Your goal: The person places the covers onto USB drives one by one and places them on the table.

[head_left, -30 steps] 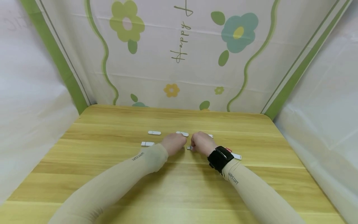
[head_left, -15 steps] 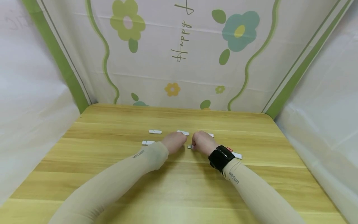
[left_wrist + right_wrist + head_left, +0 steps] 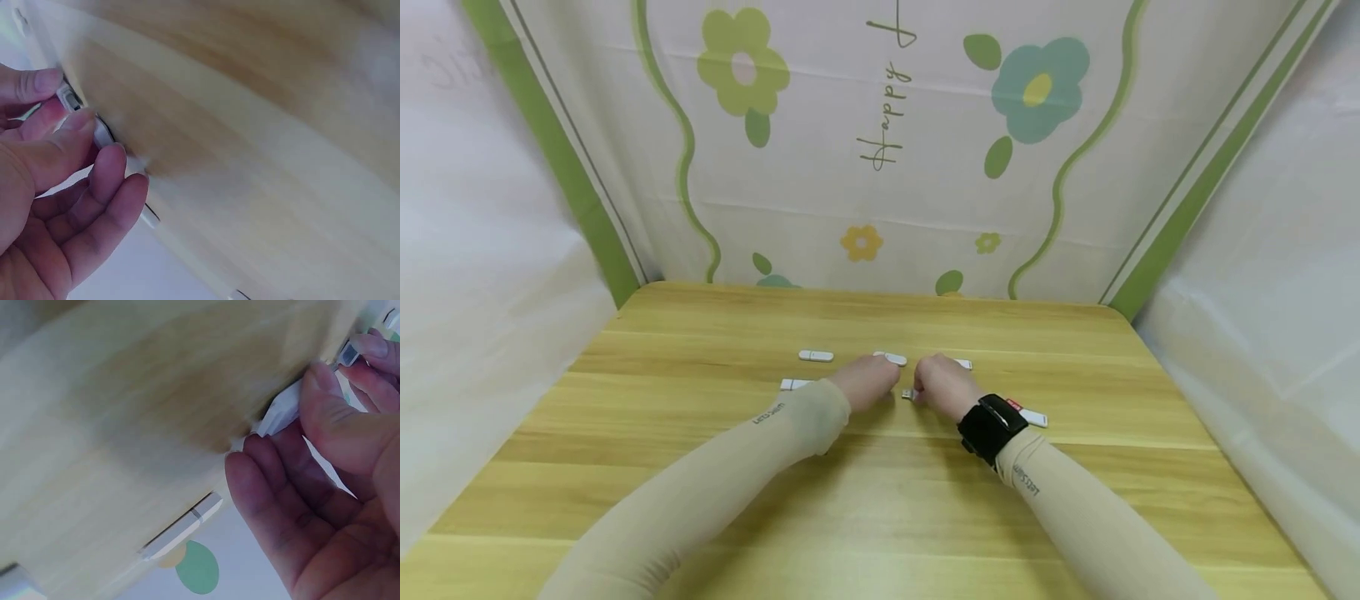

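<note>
Between its thumb and fingers, my right hand point(image 3: 946, 387) pinches a white USB flash drive point(image 3: 281, 409) close over the wooden table. The drive's metal plug point(image 3: 907, 394) points left, bare, toward my left hand point(image 3: 868, 382). In the left wrist view, the left thumb and index finger pinch a small white piece point(image 3: 103, 132) that looks like the drive's cap; it is mostly covered by the fingers. A short gap separates the hands. Behind the left hand lies another white flash drive point(image 3: 891, 359), and one more flash drive point(image 3: 964, 364) is partly hidden behind the right hand.
On the wooden table point(image 3: 880, 517), a capped flash drive point(image 3: 816, 356) lies at the back left, with a second white stick point(image 3: 796, 385) beside the left sleeve. A white stick point(image 3: 1034, 418) lies by the black wristband point(image 3: 992, 427). A flowered curtain point(image 3: 797, 192) stands behind the table.
</note>
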Demonstrator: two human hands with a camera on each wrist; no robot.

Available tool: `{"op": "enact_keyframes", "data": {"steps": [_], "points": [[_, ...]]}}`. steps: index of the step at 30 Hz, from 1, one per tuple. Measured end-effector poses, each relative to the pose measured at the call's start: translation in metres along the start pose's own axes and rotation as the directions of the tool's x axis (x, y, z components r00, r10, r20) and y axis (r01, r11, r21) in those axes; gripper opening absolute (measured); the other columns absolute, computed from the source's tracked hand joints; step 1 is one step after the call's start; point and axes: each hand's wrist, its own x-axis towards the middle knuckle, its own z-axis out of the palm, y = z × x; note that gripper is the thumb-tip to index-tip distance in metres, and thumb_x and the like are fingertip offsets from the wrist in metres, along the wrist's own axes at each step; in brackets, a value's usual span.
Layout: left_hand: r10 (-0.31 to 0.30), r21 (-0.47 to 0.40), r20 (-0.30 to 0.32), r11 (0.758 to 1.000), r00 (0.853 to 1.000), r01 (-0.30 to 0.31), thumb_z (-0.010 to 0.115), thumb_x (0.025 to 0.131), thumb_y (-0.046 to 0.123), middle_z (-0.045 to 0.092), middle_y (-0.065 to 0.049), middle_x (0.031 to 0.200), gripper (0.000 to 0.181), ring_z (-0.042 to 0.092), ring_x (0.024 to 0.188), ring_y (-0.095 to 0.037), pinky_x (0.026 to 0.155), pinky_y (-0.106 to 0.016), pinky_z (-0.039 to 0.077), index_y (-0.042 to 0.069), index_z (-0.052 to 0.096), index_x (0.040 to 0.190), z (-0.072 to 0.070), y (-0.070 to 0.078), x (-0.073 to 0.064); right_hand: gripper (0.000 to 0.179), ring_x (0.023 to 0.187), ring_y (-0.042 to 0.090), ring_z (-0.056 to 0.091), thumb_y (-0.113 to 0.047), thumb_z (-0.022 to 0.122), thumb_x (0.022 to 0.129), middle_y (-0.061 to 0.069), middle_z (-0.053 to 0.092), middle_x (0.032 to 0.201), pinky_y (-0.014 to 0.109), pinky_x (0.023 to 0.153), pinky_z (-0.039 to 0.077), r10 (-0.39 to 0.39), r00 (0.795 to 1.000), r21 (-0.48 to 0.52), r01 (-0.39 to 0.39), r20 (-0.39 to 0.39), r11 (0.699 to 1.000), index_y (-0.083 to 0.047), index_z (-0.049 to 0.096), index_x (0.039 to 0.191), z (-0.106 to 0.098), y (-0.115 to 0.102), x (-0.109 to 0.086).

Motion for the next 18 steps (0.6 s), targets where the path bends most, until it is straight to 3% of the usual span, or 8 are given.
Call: {"op": "enact_keyframes", "data": {"steps": [6,11,15,18], "points": [[-0.027,-0.071,0.04,0.997,0.999,0.03,0.069,0.09,0.004,0.062,0.001,0.078,0.007,0.056,0.07,-0.012,0.068,-0.027,0.049,0.009,0.067,0.086,-0.003,0.002,-0.001,0.008,0.065,0.013,0.055,-0.005,0.081,0.08,-0.001,0.066,0.074,0.03,0.064,0.05,-0.023,1.0,0.035,0.023,0.007,0.999,-0.006,0.074,0.077,-0.002,0.002,-0.003],[-0.024,-0.16,0.044,0.987,0.999,0.031,0.069,0.084,0.003,0.057,0.005,0.066,0.015,0.05,0.059,-0.01,0.058,-0.025,0.045,0.011,0.063,0.072,0.0,0.0,-0.002,0.009,0.06,0.01,0.054,-0.007,0.078,0.084,-0.002,0.065,0.07,0.027,0.059,0.049,-0.095,0.994,0.013,0.094,0.048,0.995,-0.006,0.075,0.076,-0.004,0.005,-0.006],[0.015,-0.243,-0.011,0.97,1.0,-0.017,0.069,0.083,0.006,0.054,0.006,0.06,0.018,0.042,0.053,-0.008,0.051,-0.023,0.038,0.013,0.062,0.067,0.005,-0.006,-0.006,0.011,0.057,0.008,0.051,-0.008,0.077,0.086,-0.006,0.062,0.066,0.025,0.056,0.047,-0.123,0.989,-0.004,0.124,0.079,0.992,-0.008,0.074,0.075,-0.01,0.005,-0.012],[0.04,-0.267,-0.068,0.962,0.997,-0.056,0.068,0.087,0.008,0.055,0.008,0.064,0.016,0.043,0.056,-0.006,0.054,-0.022,0.039,0.013,0.066,0.072,-0.001,-0.007,-0.015,0.012,0.055,0.007,0.048,-0.007,0.077,0.085,-0.007,0.059,0.063,0.023,0.053,0.044,-0.164,0.984,-0.019,0.166,0.063,0.986,-0.009,0.074,0.073,-0.018,0.002,-0.02]]}}
